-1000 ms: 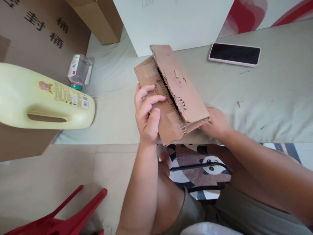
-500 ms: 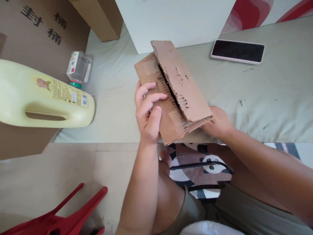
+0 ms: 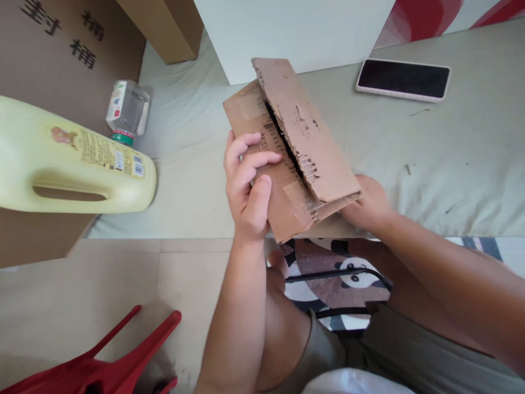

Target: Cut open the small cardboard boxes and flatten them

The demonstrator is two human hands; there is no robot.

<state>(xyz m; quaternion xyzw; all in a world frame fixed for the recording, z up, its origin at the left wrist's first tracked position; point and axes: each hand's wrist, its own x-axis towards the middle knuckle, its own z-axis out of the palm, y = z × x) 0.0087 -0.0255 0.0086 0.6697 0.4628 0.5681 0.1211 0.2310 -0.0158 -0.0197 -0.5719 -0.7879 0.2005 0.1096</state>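
Observation:
A small brown cardboard box is held up tilted in the middle of the view. Its edges are torn, and a dark gap runs along the raised flap, with bits of tape near both ends. Around its left side curl the fingers and thumb of my left hand, pressed on the box's face. My right hand grips the lower right corner from behind and beneath; its fingertips are hidden by the cardboard.
A phone lies on the pale cloth at the right. Leftward are a yellow jug, a clear bottle and a large carton. A white box stands behind. A red plastic stool is lower left.
Both hands keep their hold on the box, which is nearly in the same pose. The surroundings have shifted slightly in view.

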